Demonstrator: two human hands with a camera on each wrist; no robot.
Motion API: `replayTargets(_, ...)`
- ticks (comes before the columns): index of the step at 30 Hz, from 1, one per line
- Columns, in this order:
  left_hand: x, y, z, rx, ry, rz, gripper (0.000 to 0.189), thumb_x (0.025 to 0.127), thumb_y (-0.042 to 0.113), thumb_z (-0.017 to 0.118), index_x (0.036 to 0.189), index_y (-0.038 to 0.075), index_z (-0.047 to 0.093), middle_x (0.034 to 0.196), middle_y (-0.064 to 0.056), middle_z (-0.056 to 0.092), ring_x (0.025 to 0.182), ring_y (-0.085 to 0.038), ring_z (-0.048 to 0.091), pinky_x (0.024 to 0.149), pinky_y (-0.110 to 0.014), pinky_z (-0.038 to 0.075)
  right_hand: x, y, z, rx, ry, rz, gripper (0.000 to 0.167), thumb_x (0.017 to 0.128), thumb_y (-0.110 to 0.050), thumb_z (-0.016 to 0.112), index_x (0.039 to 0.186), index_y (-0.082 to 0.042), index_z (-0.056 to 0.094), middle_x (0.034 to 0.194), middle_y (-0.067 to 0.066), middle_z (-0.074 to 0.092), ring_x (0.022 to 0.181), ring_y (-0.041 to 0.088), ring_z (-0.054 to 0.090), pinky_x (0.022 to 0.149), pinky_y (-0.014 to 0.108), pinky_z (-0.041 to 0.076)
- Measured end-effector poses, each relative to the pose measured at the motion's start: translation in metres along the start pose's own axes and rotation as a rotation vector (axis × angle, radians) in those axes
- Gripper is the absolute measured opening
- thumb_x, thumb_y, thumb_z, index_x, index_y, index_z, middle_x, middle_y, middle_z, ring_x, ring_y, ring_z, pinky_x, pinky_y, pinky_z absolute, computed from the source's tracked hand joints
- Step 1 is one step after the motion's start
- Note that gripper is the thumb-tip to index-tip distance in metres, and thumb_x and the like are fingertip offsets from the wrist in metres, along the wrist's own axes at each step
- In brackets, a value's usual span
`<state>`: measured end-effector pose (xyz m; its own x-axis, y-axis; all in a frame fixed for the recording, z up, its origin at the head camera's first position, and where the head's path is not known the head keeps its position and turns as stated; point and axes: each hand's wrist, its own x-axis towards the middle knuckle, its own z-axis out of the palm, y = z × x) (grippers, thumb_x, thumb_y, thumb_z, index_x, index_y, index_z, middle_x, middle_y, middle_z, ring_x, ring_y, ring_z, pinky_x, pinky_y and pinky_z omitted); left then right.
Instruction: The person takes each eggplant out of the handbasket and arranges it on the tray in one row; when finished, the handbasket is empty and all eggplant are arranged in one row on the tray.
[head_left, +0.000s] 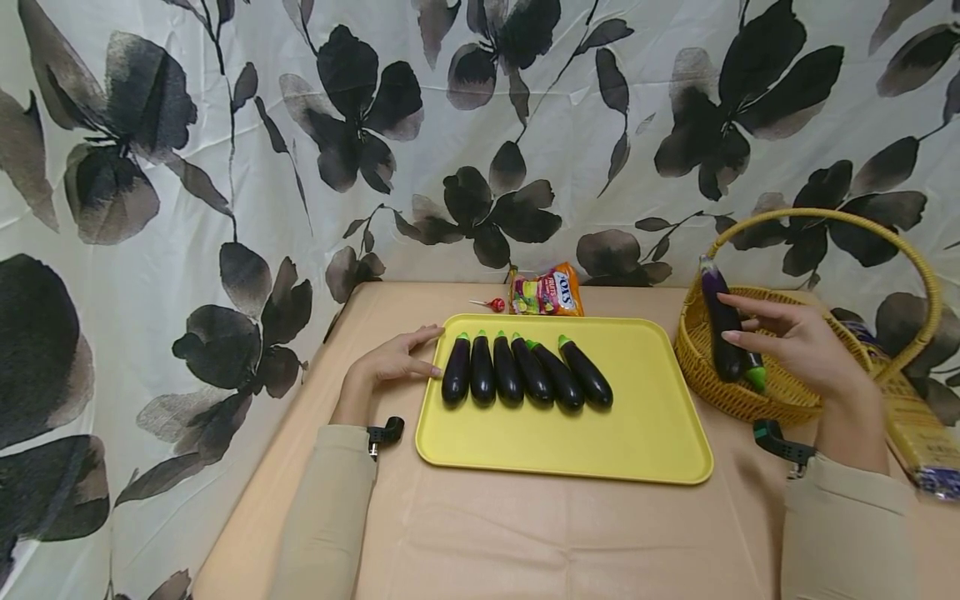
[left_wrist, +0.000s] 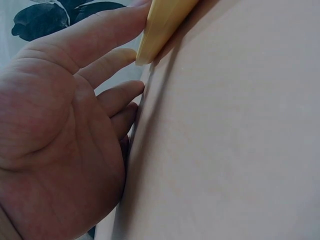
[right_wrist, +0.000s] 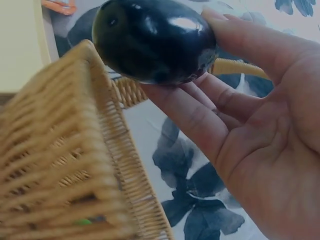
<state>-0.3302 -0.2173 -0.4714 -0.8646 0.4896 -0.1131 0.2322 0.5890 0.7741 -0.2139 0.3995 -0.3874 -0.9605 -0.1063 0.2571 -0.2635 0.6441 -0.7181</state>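
Note:
Several dark purple eggplants (head_left: pixel 525 375) with green caps lie side by side on a yellow tray (head_left: pixel 637 437). My left hand (head_left: pixel 393 362) rests flat on the table, its straight fingers (left_wrist: pixel 107 62) touching the tray's left edge (left_wrist: pixel 160 25). My right hand (head_left: pixel 795 346) holds another eggplant (head_left: pixel 722 329) upright over the wicker basket (head_left: pixel 697 367), green cap down. In the right wrist view the thumb and fingers (right_wrist: pixel 200 107) pinch the eggplant's rounded end (right_wrist: pixel 155 40) just above the basket rim (right_wrist: pixel 105 95).
The beige table (head_left: pixel 525 542) stands against a floral curtain (head_left: pixel 225 167). A candy bag (head_left: pixel 547 292) and a red lollipop (head_left: pixel 491 304) lie behind the tray. A yellow packet (head_left: pixel 918 433) lies to the right of the basket, whose tall handle (head_left: pixel 918 258) arches overhead.

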Motion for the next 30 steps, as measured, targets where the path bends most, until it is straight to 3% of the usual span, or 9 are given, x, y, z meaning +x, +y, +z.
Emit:
replayTargets(10,0.000,-0.001,-0.001,-0.001,-0.004,0.000,0.096,0.082,0.035,0.090,0.162,0.023,0.040,0.174,-0.005,0.022,0.164,-0.025,0.008,0.133,-0.048,0.007,0.012,-0.021,0.028,-0.005,-0.044,-0.059,0.052,0.099,-0.018,0.074,0.148,-0.021,0.060,0.115,0.002,0.059,0.084,0.014,0.053,0.051,0.031,0.041)
replayTargets(14,0.000,-0.001,-0.001,0.000,-0.005,0.003,0.095,0.082,0.035,0.090,0.162,0.023,0.040,0.174,-0.005,0.022,0.164,-0.025,0.008,0.133,-0.049,0.006,0.017,-0.031,0.040,-0.009,-0.070,-0.070,0.052,0.098,-0.018,0.074,0.148,-0.022,0.061,0.123,0.006,0.062,0.092,0.010,0.055,0.057,0.027,0.043)
replayTargets(18,-0.001,-0.001,-0.001,0.003,-0.002,0.000,0.095,0.082,0.034,0.090,0.162,0.023,0.040,0.174,-0.005,0.023,0.164,-0.025,0.008,0.133,-0.049,0.006,0.021,-0.037,0.051,-0.026,-0.123,-0.058,0.053,0.099,-0.022,0.074,0.149,-0.025,0.059,0.133,0.008,0.063,0.103,0.005,0.057,0.070,0.022,0.050)
replayTargets(21,-0.001,-0.002,-0.001,0.005,0.000,0.000,0.095,0.082,0.034,0.090,0.162,0.023,0.039,0.174,-0.005,0.022,0.164,-0.025,0.008,0.133,-0.050,0.007,0.024,-0.040,0.058,-0.045,-0.156,-0.048,0.052,0.099,-0.027,0.073,0.150,-0.028,0.059,0.137,0.009,0.063,0.112,0.013,0.059,0.078,0.022,0.052)
replayTargets(25,-0.001,-0.002,0.000,0.001,0.001,0.001,0.095,0.082,0.034,0.090,0.162,0.023,0.039,0.174,-0.005,0.022,0.164,-0.025,0.009,0.133,-0.050,0.007,0.028,-0.043,0.067,-0.066,-0.189,-0.060,0.052,0.099,-0.030,0.073,0.150,-0.029,0.059,0.144,0.012,0.061,0.117,0.030,0.062,0.085,0.031,0.053)
replayTargets(30,-0.001,-0.001,-0.001,-0.003,0.000,0.003,0.095,0.082,0.034,0.090,0.162,0.023,0.040,0.174,-0.005,0.022,0.164,-0.025,0.008,0.133,-0.050,0.007,0.033,-0.045,0.079,-0.087,-0.231,-0.061,0.052,0.100,-0.033,0.072,0.150,-0.028,0.059,0.148,0.017,0.058,0.117,0.036,0.063,0.087,0.041,0.053)
